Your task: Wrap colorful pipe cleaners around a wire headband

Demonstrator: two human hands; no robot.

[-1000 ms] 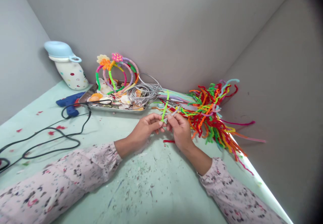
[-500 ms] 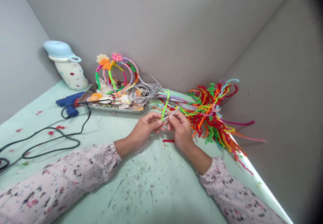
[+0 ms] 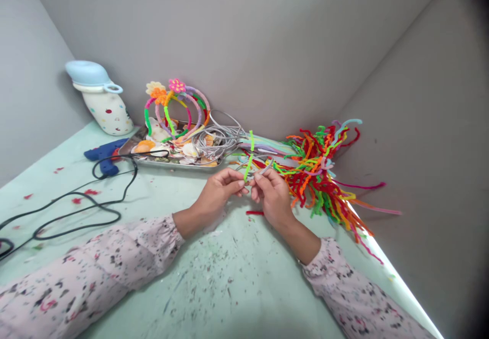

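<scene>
My left hand (image 3: 221, 186) is closed, thumb and fingertips pinching the lower end of a bright green pipe cleaner (image 3: 248, 168). The pipe cleaner stands up from the fingertips, and its upper part shows further back. Close beside it, my right hand (image 3: 275, 196) pinches a thin grey headband (image 3: 266, 167) between thumb and fingers. Its grey end slants up past the thumb. The fingertips of both hands nearly meet, hiding where the pipe cleaner and headband come together. Just below the fingers lies a short red pipe cleaner (image 3: 254, 213).
Behind my left hand sits a metal tray (image 3: 179, 165) with shells, thin grey hoops (image 3: 217, 142) and flower-topped covered headbands (image 3: 178, 109). A bundle of pipe cleaners (image 3: 321, 176) lies right. Left are a blue glue gun (image 3: 107, 153), black cord (image 3: 99, 206) and bottle (image 3: 103, 99).
The upper part of the green pipe cleaner has shifted slightly left and now shows a gap along its length. Both hands stay almost in place, their fingertips slightly moved.
</scene>
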